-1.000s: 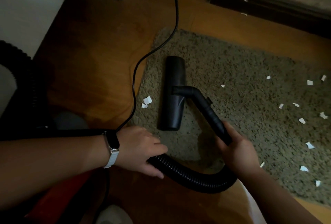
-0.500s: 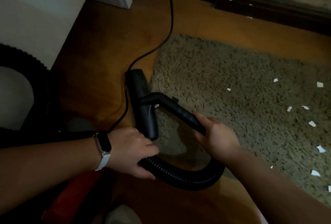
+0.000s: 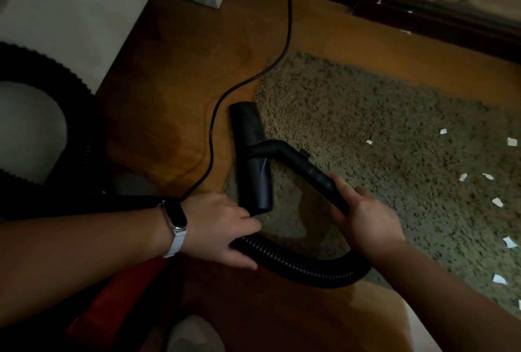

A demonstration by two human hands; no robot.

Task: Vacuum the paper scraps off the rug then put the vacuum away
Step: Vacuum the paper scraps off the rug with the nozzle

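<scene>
The fingers [image 3: 248, 220] of the left hand [image 3: 222, 227] are curled around the ribbed black hose [image 3: 296, 263]. The fingers [image 3: 342, 186] of the right hand [image 3: 366, 219] are clamped on the rigid black tube [image 3: 313, 171] — so both hands hold the vacuum. The hose bends in a loop between the two hands, at the near edge of the rug [image 3: 380, 115]. The flat nozzle [image 3: 252, 160] lies along the left edge of the rug, beside the wooden floor [image 3: 174, 98]. White paper scraps [image 3: 497, 202] are scattered on the right part of the rug, well apart from the nozzle. A black power cord [image 3: 214, 117] runs over the floor near the nozzle — it goes toward the left wrist, which wears a wristband [image 3: 174, 225].
</scene>
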